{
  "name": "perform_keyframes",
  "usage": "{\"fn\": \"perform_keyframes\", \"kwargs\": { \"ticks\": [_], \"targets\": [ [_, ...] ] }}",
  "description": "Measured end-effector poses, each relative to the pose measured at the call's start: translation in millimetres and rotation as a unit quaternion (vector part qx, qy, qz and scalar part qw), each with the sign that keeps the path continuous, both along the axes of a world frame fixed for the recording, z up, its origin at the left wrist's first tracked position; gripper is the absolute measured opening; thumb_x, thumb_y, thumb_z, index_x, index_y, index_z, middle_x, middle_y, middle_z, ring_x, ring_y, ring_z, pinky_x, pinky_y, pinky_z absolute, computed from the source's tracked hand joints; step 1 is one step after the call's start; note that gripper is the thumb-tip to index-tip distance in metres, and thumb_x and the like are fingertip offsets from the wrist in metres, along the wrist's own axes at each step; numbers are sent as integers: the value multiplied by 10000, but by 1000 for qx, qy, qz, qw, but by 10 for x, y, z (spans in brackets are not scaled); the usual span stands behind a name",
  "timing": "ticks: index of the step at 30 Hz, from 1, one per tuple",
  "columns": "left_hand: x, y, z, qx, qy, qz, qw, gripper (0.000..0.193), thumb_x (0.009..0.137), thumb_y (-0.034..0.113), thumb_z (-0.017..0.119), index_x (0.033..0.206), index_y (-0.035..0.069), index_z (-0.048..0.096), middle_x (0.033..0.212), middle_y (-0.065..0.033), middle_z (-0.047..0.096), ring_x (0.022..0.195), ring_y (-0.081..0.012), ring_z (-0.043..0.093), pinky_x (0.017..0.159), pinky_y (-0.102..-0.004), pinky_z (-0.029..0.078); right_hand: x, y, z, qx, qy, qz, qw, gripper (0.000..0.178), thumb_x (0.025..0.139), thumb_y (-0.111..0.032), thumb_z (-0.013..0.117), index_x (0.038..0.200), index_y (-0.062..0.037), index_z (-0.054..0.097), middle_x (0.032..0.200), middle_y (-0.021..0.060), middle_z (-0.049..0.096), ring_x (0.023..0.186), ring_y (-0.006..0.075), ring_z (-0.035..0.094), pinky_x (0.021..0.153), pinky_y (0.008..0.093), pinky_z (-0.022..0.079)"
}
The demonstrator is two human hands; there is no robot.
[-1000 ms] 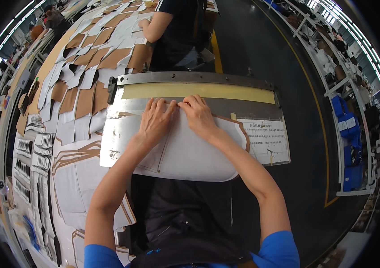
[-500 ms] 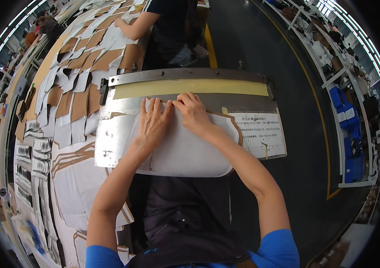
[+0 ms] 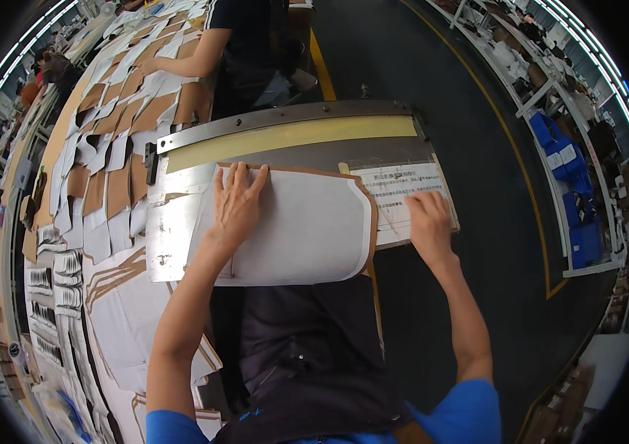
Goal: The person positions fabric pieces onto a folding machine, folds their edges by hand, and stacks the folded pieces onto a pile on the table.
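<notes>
A white panel with brown edging [image 3: 303, 229] lies across a metal plate [image 3: 169, 240] in front of me. My left hand [image 3: 237, 211] rests on its upper left part, fingers stretched and tips at the brown top edge. My right hand [image 3: 431, 224] is apart from the panel, over the right edge of a printed paper sheet [image 3: 392, 194] on the plate. Its fingers are curled in, and whatever they hold, if anything, is hidden. A yellow strip [image 3: 292, 143] runs along the plate's back, below a dark metal bar [image 3: 285, 117].
On the left, a long table carries overlapping white and brown pieces [image 3: 107, 177], stacked white panels [image 3: 118, 322] and bundled strips [image 3: 68, 270]. A co-worker's arm [image 3: 189, 65] reaches over it. Shelving with blue bins [image 3: 584, 240] stands at the right, beyond a yellow floor line.
My right hand has left the panel's top edge and moved right and nearer to me, its fingers curled. My left hand stays on the panel. The whole view has shifted slightly.
</notes>
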State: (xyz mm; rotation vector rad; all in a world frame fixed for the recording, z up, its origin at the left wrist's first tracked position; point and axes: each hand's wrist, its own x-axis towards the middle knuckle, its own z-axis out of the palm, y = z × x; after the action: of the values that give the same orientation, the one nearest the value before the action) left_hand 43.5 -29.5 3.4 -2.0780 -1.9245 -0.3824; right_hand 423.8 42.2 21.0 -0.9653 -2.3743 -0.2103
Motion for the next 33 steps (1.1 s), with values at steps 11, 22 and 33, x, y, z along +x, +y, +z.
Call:
{"fn": "perform_keyframes", "kwargs": {
  "ticks": [11,22,33],
  "targets": [
    [201,495,408,-139,-209,-126,960,330,796,259,801,1035,74,668,1007,-110,603,993,-308,579,986,-407,436,-596,-1619,-1172,-546,516,-58,658,176,901,-26,735,1055,-3,651,985,56,687,927,137,640,839,286,514],
    [127,-409,265,-123,-400,-45,907,312,785,126,795,1037,37,635,948,-123,699,871,-243,659,813,-357,531,-73,-320,1433,-341,224,7,913,162,889,-25,646,1033,26,701,984,80,725,933,134,670,849,302,520],
    [540,-1184,203,-5,-152,-153,977,599,847,292,776,1375,98,568,1540,-146,441,1457,-342,370,1174,-523,291,-2940,697,1426,-41,-323,235,916,211,701,-69,631,866,-126,751,895,20,731,997,229,630,1013,423,365]
  ]
}}
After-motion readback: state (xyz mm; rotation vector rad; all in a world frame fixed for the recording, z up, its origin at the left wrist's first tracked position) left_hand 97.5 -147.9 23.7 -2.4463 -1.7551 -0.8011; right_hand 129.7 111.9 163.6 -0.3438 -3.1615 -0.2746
